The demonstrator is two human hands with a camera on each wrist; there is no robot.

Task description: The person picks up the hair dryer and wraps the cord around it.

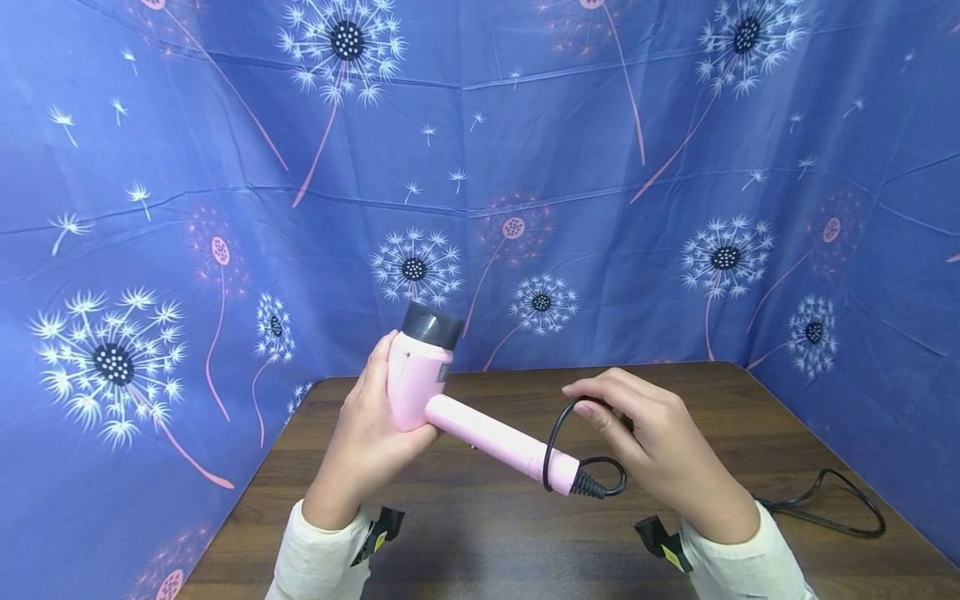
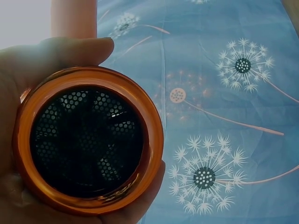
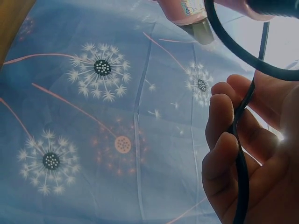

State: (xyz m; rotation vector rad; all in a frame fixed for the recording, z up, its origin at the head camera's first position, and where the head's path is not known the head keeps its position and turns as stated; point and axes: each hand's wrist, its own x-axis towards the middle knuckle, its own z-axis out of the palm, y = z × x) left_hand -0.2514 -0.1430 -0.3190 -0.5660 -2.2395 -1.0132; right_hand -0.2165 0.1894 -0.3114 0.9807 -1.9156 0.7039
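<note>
My left hand [image 1: 375,433] grips a pink hair dryer [image 1: 412,383] by its body, above the table. Its black nozzle [image 1: 433,325] tips up and away, and the handle [image 1: 495,433] slants down to the right. The left wrist view shows the copper-coloured ring [image 2: 156,135] round the dryer's dark air grille [image 2: 86,140], with the thumb and fingers about it. To the right, my right hand [image 1: 660,442] holds the black power cord [image 1: 557,429] between thumb and fingers. The cord loops across the handle's end, and in the right wrist view the cord [image 3: 240,163] runs across the curled fingers.
A brown wooden table [image 1: 480,542] lies below both hands. More black cord [image 1: 840,529] rests in a bend on its right side. Blue cloth [image 1: 465,150] with dandelion prints hangs at the back and both sides.
</note>
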